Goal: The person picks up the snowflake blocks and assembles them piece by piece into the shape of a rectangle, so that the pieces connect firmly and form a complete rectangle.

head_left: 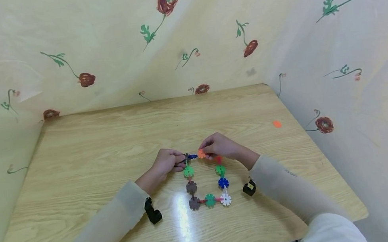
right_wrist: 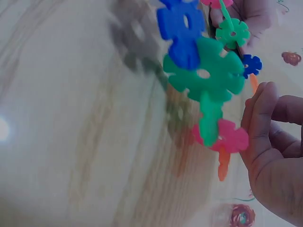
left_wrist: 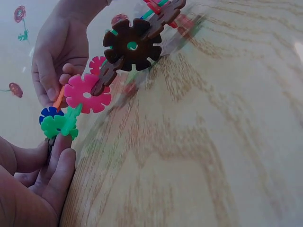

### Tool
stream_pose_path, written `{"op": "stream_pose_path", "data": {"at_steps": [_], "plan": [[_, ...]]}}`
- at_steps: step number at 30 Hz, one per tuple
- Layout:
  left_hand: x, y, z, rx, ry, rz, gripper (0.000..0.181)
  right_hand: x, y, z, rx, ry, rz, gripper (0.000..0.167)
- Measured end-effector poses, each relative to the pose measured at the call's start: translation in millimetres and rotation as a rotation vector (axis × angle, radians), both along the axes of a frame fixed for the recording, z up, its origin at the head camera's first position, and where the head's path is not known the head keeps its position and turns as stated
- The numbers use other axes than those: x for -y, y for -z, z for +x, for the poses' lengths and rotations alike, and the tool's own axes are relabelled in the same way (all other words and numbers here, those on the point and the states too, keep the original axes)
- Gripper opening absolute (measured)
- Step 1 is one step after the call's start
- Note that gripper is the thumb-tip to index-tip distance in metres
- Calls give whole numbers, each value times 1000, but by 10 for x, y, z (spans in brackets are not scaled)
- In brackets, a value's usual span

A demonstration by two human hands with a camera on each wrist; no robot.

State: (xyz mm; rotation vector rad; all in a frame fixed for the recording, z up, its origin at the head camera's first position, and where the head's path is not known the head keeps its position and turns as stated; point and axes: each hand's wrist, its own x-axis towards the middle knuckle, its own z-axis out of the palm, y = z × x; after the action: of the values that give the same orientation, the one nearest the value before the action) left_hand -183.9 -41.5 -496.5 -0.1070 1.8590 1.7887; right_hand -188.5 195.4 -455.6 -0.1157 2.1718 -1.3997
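A chain of flat, notched plastic snowflake discs lies on the table as a nearly square outline; a white disc forms its near right corner. My left hand pinches a dark disc at the far left corner. Joined there is a blue disc. From the right, my right hand pinches an orange disc against the blue one's edge. Light green and pink discs follow below the left fingers. In the right wrist view, a green disc and a blurred blue disc stand closer to the camera.
A loose orange disc lies toward the right edge of the wooden table. Flowered cloth hangs behind the table and along its sides. Black wrist devices are on both forearms.
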Motion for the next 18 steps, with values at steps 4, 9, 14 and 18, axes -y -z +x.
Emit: {"op": "stream_pose_path", "data": {"at_steps": [4, 9, 14, 18], "plan": [[-2, 19, -9, -2, 4, 6, 18, 34, 17, 16, -2, 24, 5, 19], [6, 18, -13, 14, -2, 30, 18, 88, -10, 48, -11, 47, 40, 18], [4, -18, -13, 24, -29, 50, 18, 152, -11, 51, -20, 98, 39, 16], [0, -36, 4, 21, -33, 44, 17, 183, -1, 72, 7, 140, 19, 16]]}}
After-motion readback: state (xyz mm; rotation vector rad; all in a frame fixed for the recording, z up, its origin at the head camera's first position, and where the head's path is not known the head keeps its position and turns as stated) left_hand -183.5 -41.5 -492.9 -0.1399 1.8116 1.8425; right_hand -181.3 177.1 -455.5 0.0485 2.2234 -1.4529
